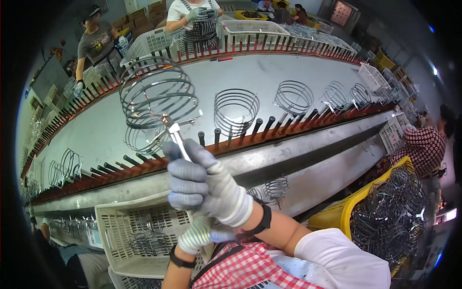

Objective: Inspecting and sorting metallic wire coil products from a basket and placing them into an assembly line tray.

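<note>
My right hand (195, 180), in a grey and white knit glove, is wrapped round a silver stem. Above the fist, that stem joins a round wire frame (159, 96) of stacked metal rings, held over the table edge. Below the right wrist is my left hand (202, 236), also gloved. One of its fingers points right; the others are partly hidden, so its grip is unclear. Similar ringed wire frames (236, 111) stand on the grey tabletop (192, 72), and one more sits behind the raised frame.
Dark upright pegs (257, 126) line the table's edges. A white crate (108, 241) with wire frames is below me, left. A yellow crate (344, 212) heaped with wire frames stands right. Two co-workers (101, 43) are across the table; another person (423, 144) is at right.
</note>
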Motion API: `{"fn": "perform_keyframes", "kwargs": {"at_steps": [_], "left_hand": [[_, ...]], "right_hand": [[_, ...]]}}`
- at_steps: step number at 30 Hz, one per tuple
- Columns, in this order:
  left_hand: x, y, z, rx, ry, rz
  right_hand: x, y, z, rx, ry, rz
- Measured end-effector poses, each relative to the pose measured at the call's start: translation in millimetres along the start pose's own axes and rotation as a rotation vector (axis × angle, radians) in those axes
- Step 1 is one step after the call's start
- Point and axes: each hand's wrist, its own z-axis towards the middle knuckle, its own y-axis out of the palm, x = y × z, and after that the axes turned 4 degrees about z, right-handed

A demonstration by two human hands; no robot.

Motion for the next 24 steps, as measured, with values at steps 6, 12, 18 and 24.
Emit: {"fn": "perform_keyframes", "kwargs": {"at_steps": [6, 12, 18, 24], "left_hand": [[-45.2, -1.1, 31.1, 0.181, 0.157, -0.202], [-79.0, 10.7, 26.5, 0.275, 0.238, -0.235], [-53.4, 39.7, 42.7, -0.081, 0.068, -0.13], [7.0, 58.2, 18.6, -0.181, 0.05, -0.158]], "right_hand": [[18.9, 5.5, 2.7, 0.029, -0.061, 0.207], [17.6, 21.7, -8.1, 0.069, -0.457, -0.482], [-14.8, -23.8, -30.9, 0.175, -0.85, -1.361], [-42.2, -47.2, -97.7, 0.136, -0.778, -1.968]]}}
